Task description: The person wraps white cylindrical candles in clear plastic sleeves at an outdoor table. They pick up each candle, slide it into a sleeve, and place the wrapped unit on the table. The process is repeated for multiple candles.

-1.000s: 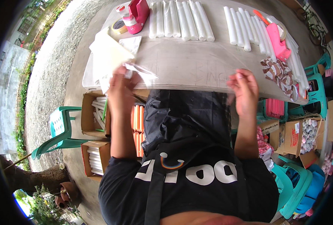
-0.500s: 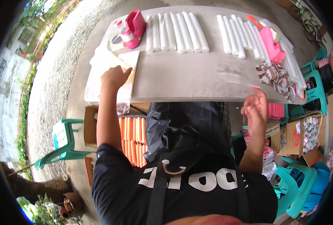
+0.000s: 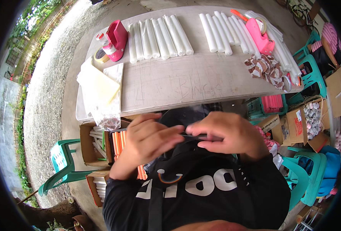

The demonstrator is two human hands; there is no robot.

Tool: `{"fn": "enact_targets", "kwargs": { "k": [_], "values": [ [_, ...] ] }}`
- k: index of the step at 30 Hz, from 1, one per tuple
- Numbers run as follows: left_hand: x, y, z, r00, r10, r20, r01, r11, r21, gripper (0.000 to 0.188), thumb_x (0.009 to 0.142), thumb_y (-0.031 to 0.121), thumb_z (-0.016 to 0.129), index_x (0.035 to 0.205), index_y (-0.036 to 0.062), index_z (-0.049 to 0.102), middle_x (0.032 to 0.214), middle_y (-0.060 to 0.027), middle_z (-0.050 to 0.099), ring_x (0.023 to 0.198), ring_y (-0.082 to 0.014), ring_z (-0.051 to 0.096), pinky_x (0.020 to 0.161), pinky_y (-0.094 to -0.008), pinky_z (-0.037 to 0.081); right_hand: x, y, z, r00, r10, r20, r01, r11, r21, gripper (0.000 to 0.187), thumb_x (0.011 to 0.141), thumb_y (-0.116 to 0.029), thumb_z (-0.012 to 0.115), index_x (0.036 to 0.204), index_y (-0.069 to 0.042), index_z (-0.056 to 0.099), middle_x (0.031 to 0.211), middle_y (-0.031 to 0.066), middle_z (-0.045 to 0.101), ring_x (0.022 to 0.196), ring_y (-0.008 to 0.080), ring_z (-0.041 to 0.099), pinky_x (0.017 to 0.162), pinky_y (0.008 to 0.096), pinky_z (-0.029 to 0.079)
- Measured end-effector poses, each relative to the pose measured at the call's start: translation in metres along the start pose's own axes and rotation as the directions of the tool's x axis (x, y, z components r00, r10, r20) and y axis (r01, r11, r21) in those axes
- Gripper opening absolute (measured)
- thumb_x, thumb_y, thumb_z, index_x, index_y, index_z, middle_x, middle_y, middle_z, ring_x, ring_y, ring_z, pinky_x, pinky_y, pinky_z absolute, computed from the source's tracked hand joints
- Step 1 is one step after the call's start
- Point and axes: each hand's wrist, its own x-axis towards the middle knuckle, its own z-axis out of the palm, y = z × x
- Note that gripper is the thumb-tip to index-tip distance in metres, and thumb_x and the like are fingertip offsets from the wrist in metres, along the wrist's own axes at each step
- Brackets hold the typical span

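Observation:
Both hands are close together in front of my chest, just off the table's near edge. My right hand (image 3: 230, 134) has its thumb and fingers closed on a thin clear plastic piece (image 3: 194, 137); its full shape is blurred. My left hand (image 3: 149, 138) meets it from the other side, fingers pointing right and fingertips beside the plastic. Motion smears those fingers, so I cannot make out their grip. At the table's left lie a stack of pale yellowish sheets (image 3: 101, 86) and clear plastic (image 3: 108, 120) hanging over the edge.
White candles (image 3: 159, 38) lie in two rows across the table (image 3: 151, 82). A pink tape dispenser (image 3: 117, 40), bottle (image 3: 108, 48) and tape roll (image 3: 101, 56) stand left. Another pink dispenser (image 3: 259, 37) and a brown-and-white cloth (image 3: 266, 70) lie right. Orange candles (image 3: 118, 143) fill a box below.
My left hand has left the sheets on the table and come in to my chest. My right hand has moved left with the clear plastic, bringing the hands together.

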Motion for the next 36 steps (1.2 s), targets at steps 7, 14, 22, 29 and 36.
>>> {"fn": "enact_targets", "kwargs": {
  "k": [7,14,22,29,36],
  "values": [
    [-0.050,0.006,0.011,0.820,-0.509,-0.262,0.443,0.854,-0.274,0.016,0.084,-0.005,0.073,0.097,0.0010,0.066,0.080,-0.0062,0.065,0.067,-0.0101,0.061,0.061,-0.0224,0.047,-0.002,0.031,0.010,0.977,-0.058,-0.206,0.067,0.997,0.034,0.034,0.082,-0.005,0.078,0.115,-0.006,0.067,0.095,0.0061,0.072,0.091,0.0217,0.068,0.086,0.0354,0.052],
    [-0.062,-0.003,0.018,0.760,-0.617,-0.203,0.486,0.747,-0.453,0.013,0.089,-0.004,0.069,0.100,-0.0015,0.061,0.084,-0.0066,0.066,0.068,-0.0076,0.060,0.062,-0.0209,0.046,0.013,0.037,0.037,0.944,-0.005,-0.331,-0.015,0.998,-0.057,0.025,0.080,-0.005,0.078,0.104,-0.008,0.072,0.091,0.0039,0.071,0.089,0.0244,0.065,0.085,0.0380,0.048],
    [-0.051,0.000,0.025,0.911,-0.088,-0.403,0.199,0.950,0.241,0.037,0.074,0.000,0.078,0.107,0.0115,0.064,0.101,-0.0074,0.056,0.078,-0.0214,0.055,0.065,-0.0321,0.045,0.018,0.041,0.045,0.925,-0.070,-0.373,-0.040,0.960,-0.279,0.014,0.076,-0.004,0.080,0.087,-0.008,0.075,0.076,0.0010,0.069,0.081,0.0183,0.063,0.090,0.0398,0.046],
    [-0.035,0.005,0.043,0.897,-0.274,-0.347,0.355,0.915,0.194,0.034,0.070,0.016,0.089,0.098,0.0143,0.071,0.094,-0.0036,0.059,0.076,-0.0171,0.054,0.063,-0.0328,0.040,0.028,0.041,0.075,0.934,-0.170,-0.313,-0.006,0.871,-0.491,0.018,0.073,-0.016,0.083,0.079,-0.012,0.066,0.079,-0.0016,0.064,0.082,0.0199,0.059,0.101,0.0452,0.041],
    [-0.045,-0.004,0.044,0.862,-0.364,-0.353,0.442,0.881,0.170,0.033,0.073,0.014,0.086,0.101,0.0100,0.069,0.101,-0.0039,0.065,0.093,-0.0218,0.062,0.084,-0.0361,0.047,0.028,0.048,0.090,0.969,-0.002,-0.247,-0.049,0.978,-0.200,0.023,0.084,-0.014,0.076,0.102,-0.010,0.063,0.080,0.0006,0.068,0.089,0.0210,0.066,0.101,0.0448,0.042]
  ]
}}
